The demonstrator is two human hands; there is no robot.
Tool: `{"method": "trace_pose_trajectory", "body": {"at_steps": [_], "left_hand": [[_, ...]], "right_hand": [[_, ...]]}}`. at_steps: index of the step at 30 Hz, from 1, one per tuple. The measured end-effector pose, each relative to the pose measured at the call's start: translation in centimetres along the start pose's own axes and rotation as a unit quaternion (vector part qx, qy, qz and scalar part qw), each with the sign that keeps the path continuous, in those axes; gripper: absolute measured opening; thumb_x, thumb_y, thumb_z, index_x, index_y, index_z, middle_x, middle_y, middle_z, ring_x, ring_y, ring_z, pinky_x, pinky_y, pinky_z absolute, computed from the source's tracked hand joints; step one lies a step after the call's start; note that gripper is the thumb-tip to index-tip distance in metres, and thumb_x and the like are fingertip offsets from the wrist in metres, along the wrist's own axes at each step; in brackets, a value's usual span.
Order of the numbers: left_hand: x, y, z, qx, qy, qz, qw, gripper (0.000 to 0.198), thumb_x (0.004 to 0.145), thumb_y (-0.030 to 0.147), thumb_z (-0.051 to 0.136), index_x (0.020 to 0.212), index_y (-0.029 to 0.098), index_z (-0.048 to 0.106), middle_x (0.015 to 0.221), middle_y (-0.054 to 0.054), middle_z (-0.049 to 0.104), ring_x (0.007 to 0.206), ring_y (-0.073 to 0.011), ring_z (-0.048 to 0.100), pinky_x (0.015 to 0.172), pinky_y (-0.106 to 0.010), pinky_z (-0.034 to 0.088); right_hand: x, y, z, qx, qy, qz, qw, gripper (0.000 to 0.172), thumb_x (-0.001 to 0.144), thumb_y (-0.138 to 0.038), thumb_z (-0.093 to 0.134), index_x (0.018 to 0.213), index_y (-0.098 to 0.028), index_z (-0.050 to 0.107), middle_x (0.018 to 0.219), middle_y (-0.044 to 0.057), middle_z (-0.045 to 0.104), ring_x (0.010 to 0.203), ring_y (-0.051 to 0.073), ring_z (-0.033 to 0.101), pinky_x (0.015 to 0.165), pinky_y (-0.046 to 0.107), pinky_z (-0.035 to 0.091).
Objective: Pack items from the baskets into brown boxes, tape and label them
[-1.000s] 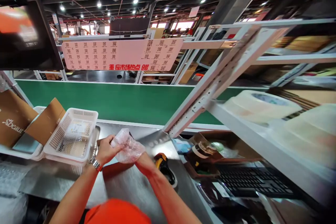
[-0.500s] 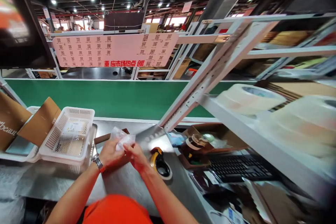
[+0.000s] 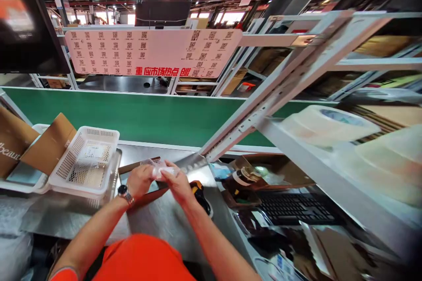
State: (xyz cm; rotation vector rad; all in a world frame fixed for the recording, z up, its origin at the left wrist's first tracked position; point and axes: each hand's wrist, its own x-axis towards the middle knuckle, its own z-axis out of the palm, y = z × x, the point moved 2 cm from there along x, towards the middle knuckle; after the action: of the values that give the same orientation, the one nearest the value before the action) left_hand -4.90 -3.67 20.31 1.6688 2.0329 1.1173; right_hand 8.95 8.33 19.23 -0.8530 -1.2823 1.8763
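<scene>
Both hands meet over an open cardboard box (image 3: 145, 200) on the metal table. Between them is a small bundle in clear plastic wrap (image 3: 160, 171); what is inside it I cannot make out. My left hand (image 3: 140, 181), with a watch at the wrist, has its fingers closed on the bundle's left side. My right hand (image 3: 178, 184) pinches the bundle from the right. Just right of the box lies a yellow and black tape dispenser (image 3: 200, 195), partly covered by my right forearm.
A white plastic basket (image 3: 110, 164) with a label inside stands left, beside an opened brown carton (image 3: 49, 145). On the right are a keyboard (image 3: 296, 207) and a shelf (image 3: 306, 175) bearing tape rolls (image 3: 316, 123). A green conveyor belt (image 3: 148, 116) runs behind the table.
The plastic-wrapped bundle looks more gathered between my fingers. My right hand has shifted slightly right and up, now hiding more of the tape dispenser. The camera view has tilted a little.
</scene>
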Motion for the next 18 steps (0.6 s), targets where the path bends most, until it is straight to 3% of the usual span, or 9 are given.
{"method": "trace_pose_trajectory", "body": {"at_steps": [2,5,8,11,13,15,18], "left_hand": [[2.2,-1.0,-0.3,-0.001,-0.056,0.045,0.997,0.028,0.096,0.011,0.062,0.118,0.02,0.077,0.125,-0.014,0.079,0.118,-0.0299,0.071,0.112,-0.044,0.053],[5.4,-2.4,0.1,0.02,-0.12,0.091,0.988,0.025,0.089,0.006,0.068,0.106,0.021,0.078,0.117,-0.011,0.081,0.126,-0.0298,0.068,0.114,-0.042,0.049],[7.3,-3.4,1.8,0.045,-0.136,0.117,0.983,0.013,0.089,0.009,0.072,0.083,0.021,0.074,0.095,-0.008,0.079,0.119,-0.0289,0.068,0.11,-0.038,0.047],[7.8,-4.2,4.0,0.071,-0.144,0.135,0.978,0.024,0.093,0.012,0.07,0.071,0.02,0.067,0.08,-0.007,0.074,0.105,-0.0271,0.069,0.102,-0.035,0.049],[7.9,-4.5,5.3,0.11,-0.156,0.152,0.97,0.029,0.094,0.01,0.067,0.067,0.02,0.064,0.081,-0.01,0.075,0.102,-0.027,0.07,0.098,-0.035,0.05],[8.1,-4.6,6.6,0.15,-0.178,0.169,0.958,0.035,0.091,0.006,0.068,0.061,0.02,0.06,0.082,-0.014,0.077,0.097,-0.0269,0.071,0.091,-0.034,0.052],[8.9,-4.7,8.0,0.163,-0.208,0.171,0.949,0.043,0.082,0.001,0.075,0.052,0.021,0.054,0.074,-0.015,0.075,0.084,-0.0266,0.071,0.08,-0.033,0.054]], "right_hand": [[0.5,-1.1,-1.1,-0.137,-0.038,-0.042,0.989,0.059,0.054,-0.043,0.103,0.106,-0.024,0.083,0.1,0.003,0.083,0.093,0.026,0.074,0.09,0.041,0.059],[1.5,-1.7,-2.4,-0.297,-0.085,-0.134,0.942,0.039,0.066,-0.043,0.095,0.1,-0.027,0.086,0.101,0.004,0.082,0.099,0.028,0.072,0.099,0.045,0.056],[2.4,-0.5,-3.1,-0.389,-0.118,-0.174,0.897,0.025,0.074,-0.038,0.088,0.098,-0.031,0.086,0.098,0.004,0.082,0.095,0.028,0.072,0.114,0.056,0.05],[2.6,1.3,-3.4,-0.452,-0.148,-0.197,0.857,0.015,0.077,-0.031,0.083,0.092,-0.031,0.085,0.091,0.003,0.083,0.093,0.028,0.073,0.128,0.068,0.032],[2.5,2.1,-3.7,-0.443,-0.142,-0.215,0.859,0.015,0.081,-0.031,0.079,0.094,-0.032,0.085,0.096,0.005,0.085,0.103,0.031,0.074,0.129,0.068,0.032],[2.4,2.5,-4.6,-0.406,-0.075,-0.22,0.884,0.022,0.085,-0.038,0.075,0.104,-0.032,0.086,0.113,0.009,0.085,0.116,0.034,0.073,0.124,0.064,0.042],[2.3,3.0,-6.2,-0.391,0.014,-0.136,0.91,0.035,0.085,-0.052,0.07,0.103,-0.027,0.087,0.114,0.013,0.085,0.107,0.036,0.076,0.104,0.058,0.057]]}}
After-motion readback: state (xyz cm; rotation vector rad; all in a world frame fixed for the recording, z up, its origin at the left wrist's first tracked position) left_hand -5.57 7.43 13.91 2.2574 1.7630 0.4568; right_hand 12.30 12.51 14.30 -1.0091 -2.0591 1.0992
